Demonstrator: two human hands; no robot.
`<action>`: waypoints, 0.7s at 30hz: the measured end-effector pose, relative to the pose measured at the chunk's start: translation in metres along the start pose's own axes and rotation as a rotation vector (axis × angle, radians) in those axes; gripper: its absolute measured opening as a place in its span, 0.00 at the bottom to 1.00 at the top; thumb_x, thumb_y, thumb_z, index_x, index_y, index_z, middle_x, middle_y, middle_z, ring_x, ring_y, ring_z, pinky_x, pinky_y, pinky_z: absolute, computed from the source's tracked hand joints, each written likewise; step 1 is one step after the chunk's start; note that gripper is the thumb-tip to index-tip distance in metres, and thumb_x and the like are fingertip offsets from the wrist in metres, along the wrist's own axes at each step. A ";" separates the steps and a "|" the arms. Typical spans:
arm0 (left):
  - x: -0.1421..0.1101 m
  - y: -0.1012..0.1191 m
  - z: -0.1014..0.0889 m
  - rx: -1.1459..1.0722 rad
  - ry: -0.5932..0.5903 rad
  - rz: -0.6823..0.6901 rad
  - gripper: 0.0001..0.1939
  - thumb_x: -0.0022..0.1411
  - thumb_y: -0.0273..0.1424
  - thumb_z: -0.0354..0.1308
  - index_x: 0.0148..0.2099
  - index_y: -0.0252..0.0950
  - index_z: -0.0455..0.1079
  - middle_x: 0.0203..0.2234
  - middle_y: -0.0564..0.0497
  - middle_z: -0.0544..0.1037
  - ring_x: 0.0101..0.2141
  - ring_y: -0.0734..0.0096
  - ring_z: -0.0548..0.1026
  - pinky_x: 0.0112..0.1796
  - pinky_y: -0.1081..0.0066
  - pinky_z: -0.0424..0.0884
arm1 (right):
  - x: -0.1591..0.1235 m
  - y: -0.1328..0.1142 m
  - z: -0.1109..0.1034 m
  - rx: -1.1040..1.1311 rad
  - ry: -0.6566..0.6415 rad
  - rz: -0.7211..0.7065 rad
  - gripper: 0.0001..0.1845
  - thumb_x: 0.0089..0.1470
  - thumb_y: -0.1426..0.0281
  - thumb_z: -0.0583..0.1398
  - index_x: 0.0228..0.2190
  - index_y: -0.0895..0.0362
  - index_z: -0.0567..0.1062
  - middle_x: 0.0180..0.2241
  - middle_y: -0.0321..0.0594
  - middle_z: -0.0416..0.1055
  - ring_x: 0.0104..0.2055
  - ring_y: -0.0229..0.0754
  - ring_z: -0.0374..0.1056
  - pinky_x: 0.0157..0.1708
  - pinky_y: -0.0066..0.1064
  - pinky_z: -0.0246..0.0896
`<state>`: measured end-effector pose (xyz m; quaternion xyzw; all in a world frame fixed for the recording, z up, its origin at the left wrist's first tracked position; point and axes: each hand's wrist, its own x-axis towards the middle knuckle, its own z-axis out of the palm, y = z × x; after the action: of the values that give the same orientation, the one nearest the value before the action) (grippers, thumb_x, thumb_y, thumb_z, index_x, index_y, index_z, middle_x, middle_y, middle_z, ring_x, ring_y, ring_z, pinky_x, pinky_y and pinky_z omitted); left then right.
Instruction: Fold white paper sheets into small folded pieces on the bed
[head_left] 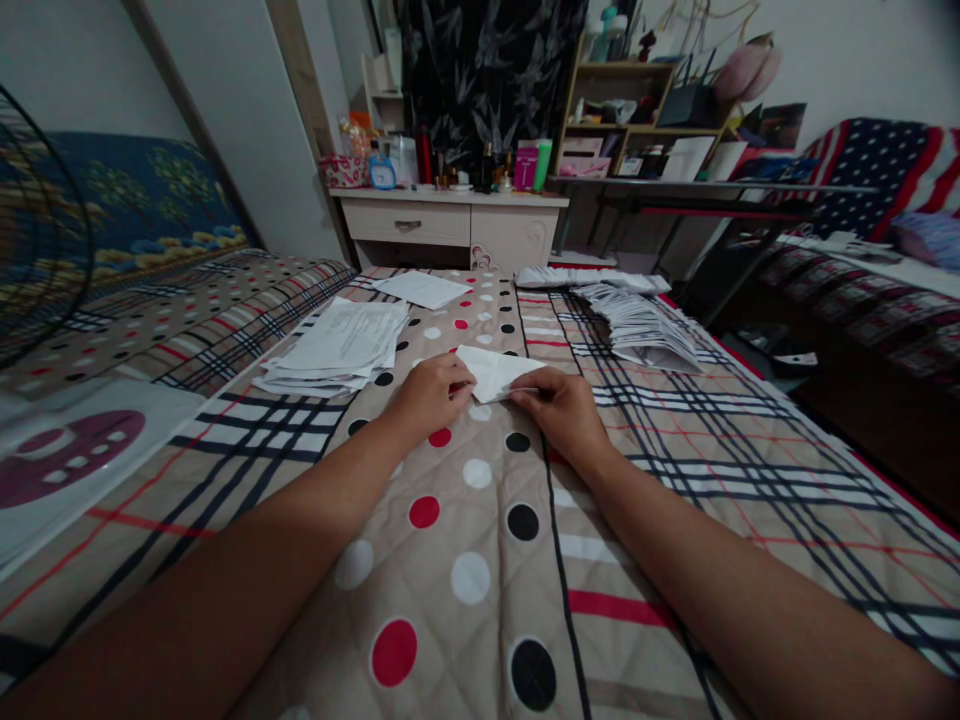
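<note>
A small folded sheet of white paper (pixel 491 372) lies low over the bedspread (pixel 480 520) between my two hands. My left hand (pixel 435 395) pinches its left end with fingers curled and closed. At the right end, the thumb and fingers of my right hand (pixel 562 408) are closed on its edge. A stack of printed sheets (pixel 341 340) sits to the left of my left hand. Beyond it lies a single white sheet (pixel 424 289). Past my right hand stands a fanned row of folded papers (pixel 641 328).
Behind the folded papers lies a long white bundle (pixel 589 279). A plastic bag with a purple print (pixel 82 450) rests at the left, near a fan guard (pixel 82 200). A white dresser (pixel 450 222) stands at the bed's far end, with a shelved desk (pixel 645 130) to its right.
</note>
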<state>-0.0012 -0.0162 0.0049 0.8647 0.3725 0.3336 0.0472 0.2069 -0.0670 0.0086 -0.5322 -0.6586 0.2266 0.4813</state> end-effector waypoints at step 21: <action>0.000 0.012 0.002 -0.097 -0.032 -0.082 0.08 0.55 0.32 0.66 0.38 0.34 0.80 0.38 0.45 0.81 0.41 0.61 0.78 0.46 0.63 0.72 | 0.008 -0.002 -0.001 -0.542 0.038 0.000 0.17 0.49 0.74 0.63 0.43 0.55 0.77 0.42 0.42 0.75 0.44 0.47 0.70 0.44 0.37 0.64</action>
<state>0.0076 -0.0242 0.0076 0.8507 0.3902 0.3350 0.1087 0.2072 -0.0606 0.0132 -0.6458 -0.6861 0.0319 0.3335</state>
